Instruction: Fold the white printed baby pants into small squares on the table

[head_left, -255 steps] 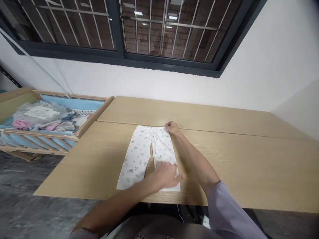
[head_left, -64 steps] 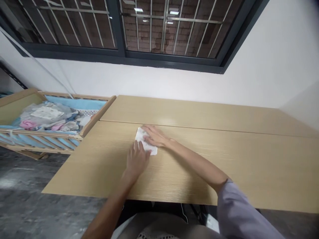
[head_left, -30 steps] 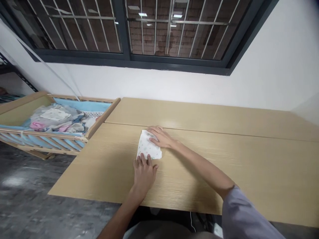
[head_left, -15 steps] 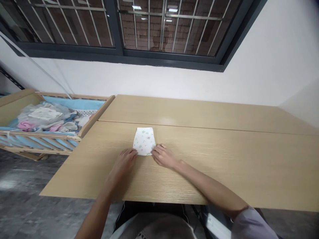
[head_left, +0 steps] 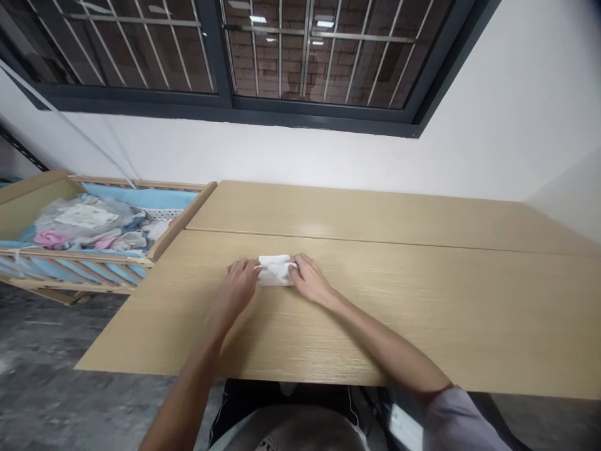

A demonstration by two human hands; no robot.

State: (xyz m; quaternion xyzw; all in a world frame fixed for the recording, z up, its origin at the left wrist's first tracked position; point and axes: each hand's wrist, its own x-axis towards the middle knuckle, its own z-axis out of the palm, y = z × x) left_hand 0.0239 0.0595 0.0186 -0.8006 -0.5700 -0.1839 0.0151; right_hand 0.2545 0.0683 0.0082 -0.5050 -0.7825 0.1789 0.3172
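Note:
A small white cloth [head_left: 275,275] with a faint print lies on the wooden table, folded over into a short, wide bundle. My left hand [head_left: 242,280] is closed on its left end, fingers bent over the edge. At the other end, my right hand [head_left: 310,279] pinches the cloth between thumb and fingers. Both hands rest low, close to the table surface. What lies under the fingertips is hidden.
The light wooden table [head_left: 399,300] has a seam running along it and meets the white wall at the back. On the left stands a wooden crib [head_left: 157,243] with blue lining, holding a pile of clothes [head_left: 87,219] and clear plastic. A barred window [head_left: 305,56] is above.
The near edge of the cloth has been folded away from me, making it much shorter. Both hands moved slightly forward with it and now grip its ends.

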